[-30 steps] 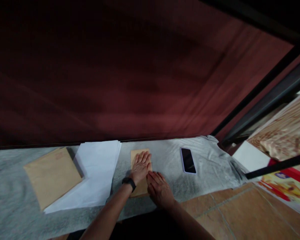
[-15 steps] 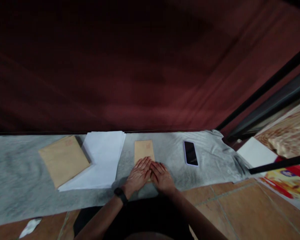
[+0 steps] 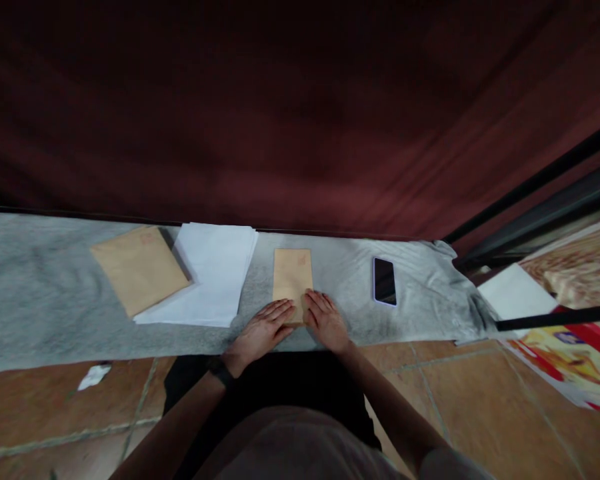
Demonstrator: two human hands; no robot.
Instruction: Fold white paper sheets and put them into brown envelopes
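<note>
Palms face down: the left hand and the right hand lie flat and unclenched, fingers stretched forward onto the near end of a small brown envelope, gripping nothing. They seem to pin it smooth against the grey cloth spread over the tiled floor. That envelope lies lengthwise straight ahead, between a stack of white sheets, with a larger brown envelope overlapping its left edge, and a phone on the right.
</note>
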